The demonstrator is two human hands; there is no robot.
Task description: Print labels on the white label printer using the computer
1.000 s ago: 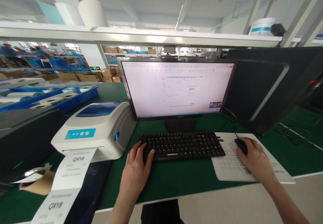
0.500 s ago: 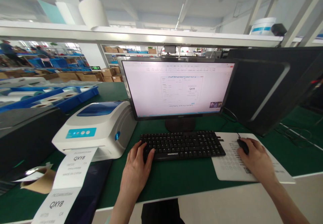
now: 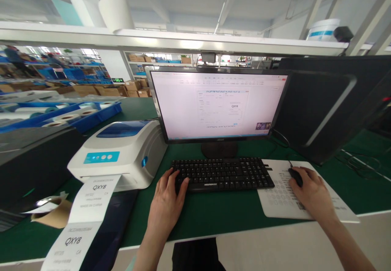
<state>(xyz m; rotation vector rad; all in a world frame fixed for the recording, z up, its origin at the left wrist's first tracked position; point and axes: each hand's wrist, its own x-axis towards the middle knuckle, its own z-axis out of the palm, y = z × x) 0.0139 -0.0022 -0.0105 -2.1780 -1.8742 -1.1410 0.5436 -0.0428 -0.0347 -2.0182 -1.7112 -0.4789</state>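
My left hand [image 3: 167, 203] rests at the left end of the black keyboard [image 3: 220, 175], fingers apart and thumb near its front edge. On the white printed mouse pad [image 3: 276, 206], my right hand [image 3: 314, 195] lies curled over a black computer mouse [image 3: 295, 176]. Behind the keyboard stands the monitor [image 3: 183, 108], showing a dialog window with a "QXY8" label preview. To the left, a white label printer [image 3: 106, 167] has a strip of printed labels [image 3: 87, 218] hanging from its front slot, marked "QXY8" and "MADE IN CHINA".
Blue trays [image 3: 100, 116] with rolls sit at the back left. A cardboard tube [image 3: 51, 216] lies beside the label strip. A large black panel [image 3: 317, 104] leans right of the monitor. Overhead, a shelf [image 3: 171, 42] carries white rolls and a tub. People are far off at left.
The view has shifted slightly, so everything sits a little differently in the picture. Both hands stay in place on the keyboard and mouse.
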